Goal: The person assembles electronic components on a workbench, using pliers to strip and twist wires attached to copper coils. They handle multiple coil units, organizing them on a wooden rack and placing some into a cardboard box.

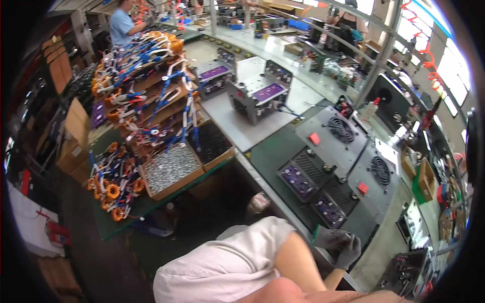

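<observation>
Both my hands wear grey gloves and meet over the near edge of the bench at the lower right. My left hand (328, 238), with a green cuff, reaches in from the left, its fingers bent toward the other hand. My right hand (348, 254) is closed against it, fingers pressed together. Anything between them is hidden. Beyond the hands lie two dark metal panels, each with a round fan grille (380, 170) and a red piece (362, 188). Closest to my hands is a purple circuit board (328, 209), with another board (299, 182) farther off.
To the left, a rack (146, 86) carries ring coils and blue-white cables above a box of small metal parts (169, 169). Metal-framed units with purple boards (268, 92) stand on the bench ahead. A person (121, 28) works at the far left.
</observation>
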Motion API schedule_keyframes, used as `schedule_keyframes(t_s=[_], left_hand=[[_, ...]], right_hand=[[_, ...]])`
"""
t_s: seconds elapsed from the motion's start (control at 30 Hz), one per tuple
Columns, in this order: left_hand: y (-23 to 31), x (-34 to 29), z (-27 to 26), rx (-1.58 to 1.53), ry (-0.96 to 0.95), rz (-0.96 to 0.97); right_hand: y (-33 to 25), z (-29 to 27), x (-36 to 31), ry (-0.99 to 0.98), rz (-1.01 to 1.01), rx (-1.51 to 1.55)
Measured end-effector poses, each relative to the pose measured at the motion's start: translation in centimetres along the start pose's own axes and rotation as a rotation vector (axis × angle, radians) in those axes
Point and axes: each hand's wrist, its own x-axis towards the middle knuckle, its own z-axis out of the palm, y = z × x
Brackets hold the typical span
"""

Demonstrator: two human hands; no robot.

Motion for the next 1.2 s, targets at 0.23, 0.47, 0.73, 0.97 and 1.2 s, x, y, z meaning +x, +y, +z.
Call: schedule_keyframes(t_s=[0.23, 0.47, 0.73, 0.97, 1.2], left_hand=[[8.6, -8.7, -9.5, 1.242, 0.180, 0.199], [20.9, -13.3, -15.3, 2.328, 0.988, 0.153], [8.9, -6.6, -4.8, 1.191, 0.188, 1.061], [5.2, -8.0, -3.2, 0.821, 0.441, 0.811], [3.9, -6.7, -1.6, 0.514, 0.478, 0.668]], right_hand=[[-2.2, 0.0, 0.0, -0.052, 0.035, 0.040], [-3.2, 0.6, -0.3, -0.008, 0.013, -0.026], [-3.6, 0.8, 0.3, -0.008, 0.023, -0.207], [-3.4, 0.3, 0.0, 0.081, 0.069, -0.120], [-2.8, -0.4, 2.0, 0.265, 0.202, 0.084]])
